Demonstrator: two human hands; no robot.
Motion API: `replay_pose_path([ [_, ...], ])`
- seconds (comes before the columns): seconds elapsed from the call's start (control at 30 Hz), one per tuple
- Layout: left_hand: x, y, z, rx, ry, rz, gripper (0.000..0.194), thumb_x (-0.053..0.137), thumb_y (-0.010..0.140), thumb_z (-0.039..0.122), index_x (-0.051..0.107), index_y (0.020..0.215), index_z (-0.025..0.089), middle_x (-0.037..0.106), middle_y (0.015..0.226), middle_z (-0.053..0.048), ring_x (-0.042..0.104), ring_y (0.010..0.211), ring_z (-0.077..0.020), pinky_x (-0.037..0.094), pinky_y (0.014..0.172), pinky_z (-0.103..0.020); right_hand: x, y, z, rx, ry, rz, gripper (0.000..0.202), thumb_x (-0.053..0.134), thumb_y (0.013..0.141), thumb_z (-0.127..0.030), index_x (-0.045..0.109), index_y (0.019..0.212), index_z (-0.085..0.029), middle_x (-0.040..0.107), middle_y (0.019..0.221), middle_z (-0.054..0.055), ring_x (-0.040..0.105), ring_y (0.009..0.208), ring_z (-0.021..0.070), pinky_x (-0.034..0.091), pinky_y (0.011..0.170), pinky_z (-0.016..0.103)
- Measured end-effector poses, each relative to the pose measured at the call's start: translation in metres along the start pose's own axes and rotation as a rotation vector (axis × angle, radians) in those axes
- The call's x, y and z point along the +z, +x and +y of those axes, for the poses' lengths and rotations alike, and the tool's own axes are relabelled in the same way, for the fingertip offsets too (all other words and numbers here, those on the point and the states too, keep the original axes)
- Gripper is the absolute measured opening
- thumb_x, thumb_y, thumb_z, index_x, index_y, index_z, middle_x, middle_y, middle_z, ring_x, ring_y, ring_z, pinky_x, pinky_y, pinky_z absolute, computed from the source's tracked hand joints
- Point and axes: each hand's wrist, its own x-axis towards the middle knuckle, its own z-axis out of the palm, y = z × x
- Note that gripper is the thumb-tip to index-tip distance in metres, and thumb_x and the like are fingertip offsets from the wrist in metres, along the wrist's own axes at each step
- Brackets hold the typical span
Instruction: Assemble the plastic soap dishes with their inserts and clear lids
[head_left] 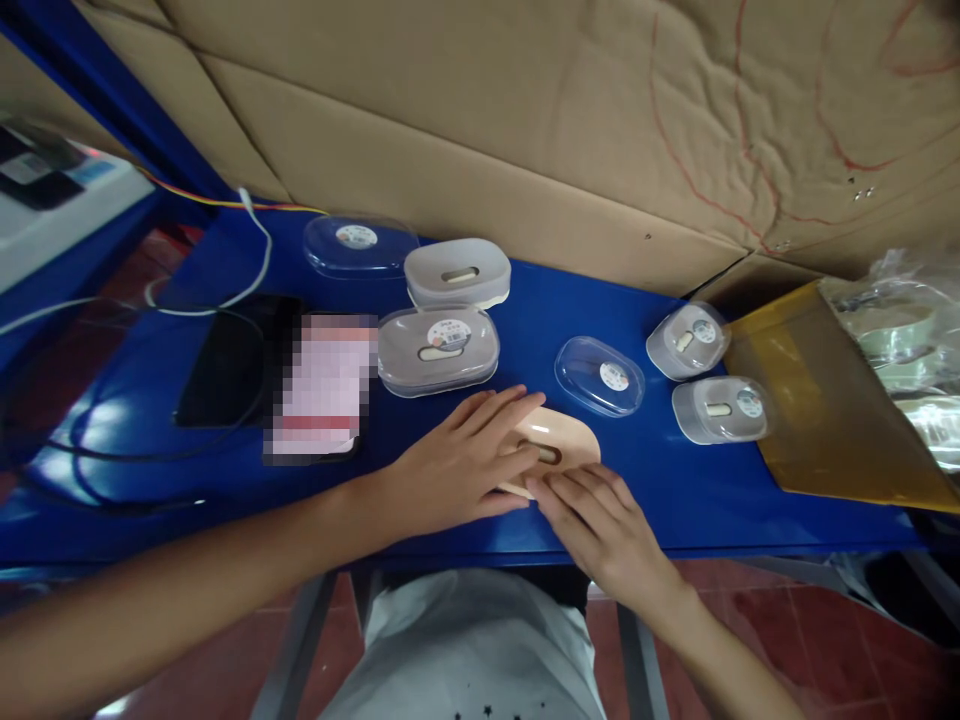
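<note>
A peach oval plastic dish [574, 430] with a slot and a pale bar in its middle sits at the front of the blue table. My left hand [465, 465] grips its left side, fingers reaching over the top and the thumb beside the slot. At the near right edge my right hand [600, 510] holds the same dish with bent fingers, which hide part of the rim. Just beyond lies a loose clear lid [592, 375] with a round sticker. Behind my left hand is a lidded grey oval box [439, 370], and past it an uncovered one [457, 270].
Two small lidded boxes [690, 340] stand at the right beside an open carton [847, 420] of plastic-wrapped pieces. Another clear lid [360, 250] lies at the back left. A phone [322, 385], a black tablet-like slab [225, 360] and cables occupy the left. A cardboard wall [480, 130] rises behind.
</note>
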Motion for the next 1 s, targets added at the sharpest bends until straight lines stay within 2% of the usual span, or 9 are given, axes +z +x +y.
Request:
replay_pose_path([
  [0.13,0.002,-0.002,0.000,-0.025,-0.008,-0.045,0.064,0.083,0.094,0.045,0.057,0.145,0.016,0.045,0.167,-0.025,0.048,0.153,-0.0423,0.050,0.118,-0.057,0.005,-0.007,-0.002,-0.025,0.042,-0.002,0.055,0.051,0.107,-0.004,0.050,0.161,-0.014,0.074,0.141,0.008,0.067,0.131,0.0222,0.051,0.118,0.044],
  [0.2,0.002,-0.003,0.000,-0.028,-0.012,-0.059,0.070,0.082,0.095,0.045,0.052,0.151,0.017,0.044,0.168,-0.026,0.047,0.154,-0.0424,0.049,0.119,-0.059,0.002,-0.007,0.010,-0.051,0.092,-0.001,0.063,0.057,0.107,-0.010,0.042,0.167,-0.019,0.072,0.145,0.007,0.066,0.135,0.0231,0.054,0.117,0.044],
  [0.3,0.000,-0.003,-0.001,-0.055,-0.068,-0.043,0.068,0.080,0.093,0.036,0.050,0.152,0.019,0.037,0.171,-0.026,0.042,0.157,-0.0449,0.044,0.122,-0.065,-0.008,0.000,0.055,0.024,0.134,0.059,0.074,0.066,0.107,-0.029,0.031,0.172,-0.031,0.063,0.157,0.008,0.058,0.148,0.0286,0.053,0.120,0.053],
  [0.4,-0.001,-0.002,-0.001,-0.098,-0.147,0.034,0.059,0.073,0.087,0.021,0.054,0.143,0.019,0.035,0.169,-0.026,0.040,0.158,-0.0449,0.042,0.124,-0.065,-0.013,0.014,0.118,0.300,0.064,0.019,0.079,0.073,0.101,-0.047,0.037,0.170,-0.034,0.038,0.176,0.012,0.036,0.162,0.0410,0.034,0.129,0.072],
  [0.5,0.000,0.001,-0.003,-0.144,-0.196,0.129,0.054,0.067,0.088,0.015,0.050,0.139,0.018,0.046,0.158,-0.024,0.049,0.151,-0.0395,0.050,0.120,-0.059,-0.012,0.028,0.156,0.362,0.197,-0.049,0.073,0.075,0.098,-0.056,0.049,0.162,-0.033,0.049,0.169,0.013,0.049,0.155,0.0392,0.041,0.126,0.068],
  [0.6,0.002,0.002,-0.006,-0.210,-0.218,0.167,0.055,0.068,0.092,0.017,0.044,0.142,0.018,0.048,0.153,-0.024,0.054,0.146,-0.0378,0.054,0.118,-0.058,-0.010,0.034,0.150,0.331,0.349,0.015,0.068,0.076,0.098,-0.052,0.052,0.159,-0.032,0.054,0.164,0.012,0.052,0.153,0.0342,0.047,0.125,0.059],
  [0.7,0.005,0.001,-0.007,-0.255,-0.228,0.181,0.061,0.069,0.096,0.019,0.038,0.148,0.018,0.047,0.155,-0.025,0.054,0.147,-0.0387,0.057,0.115,-0.057,-0.011,0.033,0.120,0.188,0.435,-0.059,0.070,0.076,0.099,-0.045,0.048,0.161,-0.031,0.050,0.167,0.014,0.051,0.154,0.0333,0.050,0.122,0.057],
  [0.83,0.004,0.001,-0.006,-0.277,-0.234,0.188,0.067,0.069,0.101,0.023,0.032,0.157,0.022,0.044,0.161,-0.025,0.053,0.149,-0.0388,0.061,0.110,-0.056,-0.012,0.035,0.088,0.054,0.337,-0.101,0.072,0.076,0.099,-0.038,0.046,0.163,-0.027,0.042,0.173,0.016,0.046,0.157,0.0358,0.050,0.121,0.060],
  [1.0,0.001,0.002,-0.009,-0.252,-0.243,0.140,0.077,0.068,0.103,0.022,0.024,0.166,0.029,0.049,0.160,-0.020,0.051,0.152,-0.0357,0.056,0.116,-0.057,-0.007,0.042,0.083,-0.035,0.241,-0.052,0.074,0.073,0.101,-0.034,0.042,0.167,-0.025,0.035,0.176,0.017,0.039,0.161,0.0375,0.048,0.124,0.061],
])
